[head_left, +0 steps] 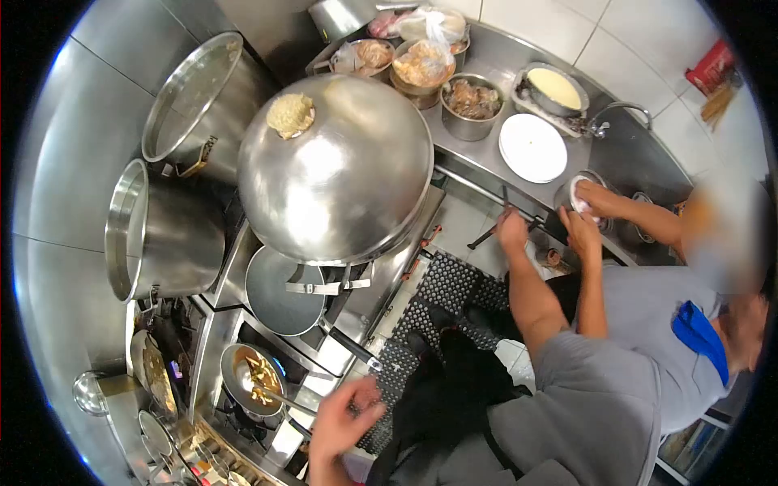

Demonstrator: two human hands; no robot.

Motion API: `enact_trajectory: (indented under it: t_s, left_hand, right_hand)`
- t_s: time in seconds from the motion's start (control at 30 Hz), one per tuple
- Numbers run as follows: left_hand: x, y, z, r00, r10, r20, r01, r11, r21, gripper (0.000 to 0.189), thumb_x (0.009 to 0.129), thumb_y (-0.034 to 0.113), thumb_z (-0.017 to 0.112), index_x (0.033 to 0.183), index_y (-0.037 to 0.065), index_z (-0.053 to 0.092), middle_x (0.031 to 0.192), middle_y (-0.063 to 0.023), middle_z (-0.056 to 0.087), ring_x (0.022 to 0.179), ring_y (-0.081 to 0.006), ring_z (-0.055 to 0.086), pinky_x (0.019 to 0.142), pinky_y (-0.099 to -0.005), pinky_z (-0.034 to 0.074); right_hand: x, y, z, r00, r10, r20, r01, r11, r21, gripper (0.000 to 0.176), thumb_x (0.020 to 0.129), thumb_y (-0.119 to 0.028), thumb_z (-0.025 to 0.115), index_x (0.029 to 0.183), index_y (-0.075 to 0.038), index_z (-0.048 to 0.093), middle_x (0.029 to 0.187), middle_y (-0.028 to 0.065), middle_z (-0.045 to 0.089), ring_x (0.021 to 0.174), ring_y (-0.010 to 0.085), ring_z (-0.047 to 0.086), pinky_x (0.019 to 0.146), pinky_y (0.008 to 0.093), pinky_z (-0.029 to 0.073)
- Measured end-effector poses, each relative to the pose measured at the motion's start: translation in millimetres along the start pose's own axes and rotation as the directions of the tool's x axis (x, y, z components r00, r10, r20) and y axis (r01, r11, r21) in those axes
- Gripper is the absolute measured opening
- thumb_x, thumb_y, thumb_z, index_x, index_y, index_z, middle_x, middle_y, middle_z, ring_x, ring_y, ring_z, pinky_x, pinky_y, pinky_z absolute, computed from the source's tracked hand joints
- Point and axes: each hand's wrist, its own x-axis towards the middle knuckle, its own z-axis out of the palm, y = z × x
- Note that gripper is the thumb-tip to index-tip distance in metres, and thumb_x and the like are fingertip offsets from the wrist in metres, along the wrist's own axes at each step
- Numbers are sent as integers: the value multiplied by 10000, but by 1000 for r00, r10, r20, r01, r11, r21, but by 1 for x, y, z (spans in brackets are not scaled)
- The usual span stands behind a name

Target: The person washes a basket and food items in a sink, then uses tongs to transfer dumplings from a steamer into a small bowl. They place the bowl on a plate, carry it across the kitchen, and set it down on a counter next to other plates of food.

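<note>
My left hand [347, 417] is at the bottom, fingers apart and holding nothing visible. Its side is close to the handle ends of a small pan [228, 381] and a ladle [285, 398]. Brown sauce with pieces of food [263, 379] fills part of that pan, which sits over a blue burner flame. My right hand [510, 230] reaches toward the counter edge, closed around a thin dark tool [483, 237] whose working end I cannot make out. Beyond it, a co-worker's hands [590, 212] work at a metal bowl [567, 194] with something white inside.
A large metal dome [340, 178] covers the range beside an empty dark frying pan [284, 293]. Two tall stockpots [180, 235] stand at left. Containers of food [472, 105], white plates [533, 147] and a tap [600, 125] line the counter. Black mats [442, 287] cover the floor.
</note>
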Motion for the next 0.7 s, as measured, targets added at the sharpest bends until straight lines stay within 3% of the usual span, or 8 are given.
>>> enact_trajectory:
  t_s: [0.1, 0.23, 0.3, 0.43, 0.5, 0.53, 0.63, 0.7]
  left_hand:
    - [73, 33, 35, 963, 268, -6, -260, 940, 222, 564, 791, 204, 745, 1280, 31, 523, 1130, -175, 628, 1044, -323, 618, 898, -372, 484]
    - [145, 26, 95, 733, 671, 112, -650, 642, 407, 847, 707, 278, 806, 1396, 18, 389, 1399, -220, 435, 1313, -390, 395, 1095, -437, 333]
    - [148, 40, 112, 702, 675, 226, -689, 565, 454, 896, 691, 292, 798, 1405, 2, 342, 1462, -212, 337, 1403, -396, 241, 1141, -463, 238]
    - [149, 57, 113, 358, 929, 93, -900, 316, 301, 734, 670, 230, 806, 1291, 21, 473, 1227, -193, 535, 1194, -359, 494, 1033, -460, 378]
    - [152, 67, 106, 239, 969, 67, -954, 221, 200, 627, 671, 214, 796, 1206, 23, 529, 1066, -171, 609, 1054, -332, 586, 956, -454, 434]
    - [133, 89, 94, 273, 962, -3, -943, 268, 198, 498, 695, 226, 796, 1084, 13, 569, 848, -137, 618, 819, -306, 624, 796, -423, 486]
    - [91, 137, 74, 374, 911, -175, -921, 387, 47, 514, 712, 267, 808, 1076, -6, 570, 801, -142, 611, 776, -310, 626, 714, -390, 498]
    - [84, 168, 46, 328, 945, 0, -944, 328, 42, 617, 714, 323, 819, 1161, -11, 556, 960, -188, 628, 894, -328, 638, 781, -387, 501]
  right_hand:
    - [-87, -30, -37, 996, -87, -19, 87, 996, -26, 291, 891, -286, 556, 1042, -39, 587, 825, 227, 676, 783, 421, 657, 720, 511, 517]
    - [-197, -84, -142, 972, -236, -2, 236, 972, -14, 266, 885, -274, 567, 1010, -41, 598, 801, 229, 671, 753, 420, 653, 701, 510, 514]
    - [-244, -108, -209, 928, -373, -12, 373, 928, 10, 263, 876, -275, 580, 983, -36, 604, 781, 233, 663, 739, 419, 650, 689, 506, 513]
    - [-299, -132, -320, 874, -479, 82, 448, 859, 249, 387, 824, -252, 652, 1142, -34, 615, 833, 185, 679, 798, 352, 675, 744, 414, 523]
    - [-286, -94, -309, 762, -628, -159, 544, 485, 685, 516, 830, -276, 663, 1268, -31, 541, 1135, 148, 629, 1087, 271, 603, 911, 383, 457]
    - [-285, -95, -314, 690, -699, -189, 594, 397, 700, 598, 824, -201, 674, 1350, -22, 450, 1342, 113, 480, 1274, 234, 436, 1026, 383, 363]
    - [-286, -113, -272, 668, -740, -79, 610, 483, 628, 616, 824, -102, 659, 1381, -20, 409, 1376, 121, 453, 1284, 232, 423, 1034, 369, 356]
    - [-269, -130, -237, 663, -701, -265, 589, 269, 762, 311, 882, -65, 610, 1173, -11, 516, 1094, 66, 551, 1029, 181, 532, 896, 333, 439]
